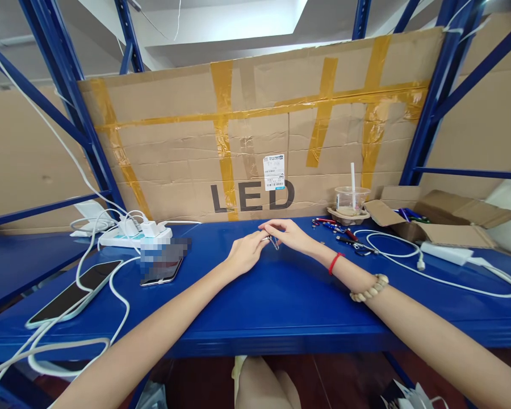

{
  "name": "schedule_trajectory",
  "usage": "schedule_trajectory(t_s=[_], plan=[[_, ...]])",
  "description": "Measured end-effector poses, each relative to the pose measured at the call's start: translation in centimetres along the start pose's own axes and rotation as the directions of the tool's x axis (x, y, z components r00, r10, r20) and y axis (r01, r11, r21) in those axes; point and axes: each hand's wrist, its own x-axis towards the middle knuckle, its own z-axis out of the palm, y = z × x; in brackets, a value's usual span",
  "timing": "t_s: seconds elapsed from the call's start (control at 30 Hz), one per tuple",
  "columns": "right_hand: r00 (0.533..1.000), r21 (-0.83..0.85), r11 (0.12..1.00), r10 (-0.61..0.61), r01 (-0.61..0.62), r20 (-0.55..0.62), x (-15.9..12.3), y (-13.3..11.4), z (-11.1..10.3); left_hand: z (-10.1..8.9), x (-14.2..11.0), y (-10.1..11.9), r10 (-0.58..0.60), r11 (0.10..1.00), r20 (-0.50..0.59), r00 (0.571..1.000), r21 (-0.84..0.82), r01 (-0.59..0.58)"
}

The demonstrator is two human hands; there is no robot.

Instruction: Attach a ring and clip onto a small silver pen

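My left hand and my right hand meet at the fingertips over the middle of the blue shelf. Between them is a small silver metal piece with a thin loop, too small to name. The left fingers are closed around one end of it. My right thumb and fingers pinch together at its upper side, partly covering it. A red cord and a beaded bracelet circle my right wrist and forearm.
Right: several small red, blue and black items, a plastic cup with straw, an open cardboard box, a white adapter with cable. Left: a power strip, cables, a phone, a larger dark-screened device. Cardboard stands behind.
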Motion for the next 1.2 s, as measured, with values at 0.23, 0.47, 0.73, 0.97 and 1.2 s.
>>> schedule_trajectory(t_s=[0.23,0.47,0.73,0.97,1.2], plan=[[0.978,-0.165,0.972,-0.184,0.166,-0.097,0.1,-0.2,-1.4,-0.4,-0.1,-0.6,-0.04,0.984,-0.002,0.999,-0.172,0.039],[1.0,-0.097,0.995,-0.027,0.027,-0.002,-0.1,-0.1,-2.0,0.2,-0.3,-0.9,0.123,0.94,-0.014,0.992,-0.318,-0.121],[0.985,-0.013,0.991,0.137,-0.136,0.104,-0.2,0.3,-2.5,0.0,-0.8,-0.1,0.13,0.919,-0.018,0.991,-0.372,-0.127],[0.956,0.003,0.967,0.251,-0.254,0.155,-0.1,0.5,-2.0,-0.3,-1.2,0.3,0.145,0.937,-0.078,0.986,-0.31,-0.162],[0.945,0.066,0.959,0.26,-0.277,0.2,-0.4,0.6,-2.2,-0.4,-0.6,-0.3,0.229,0.952,-0.087,0.969,-0.189,-0.242]])
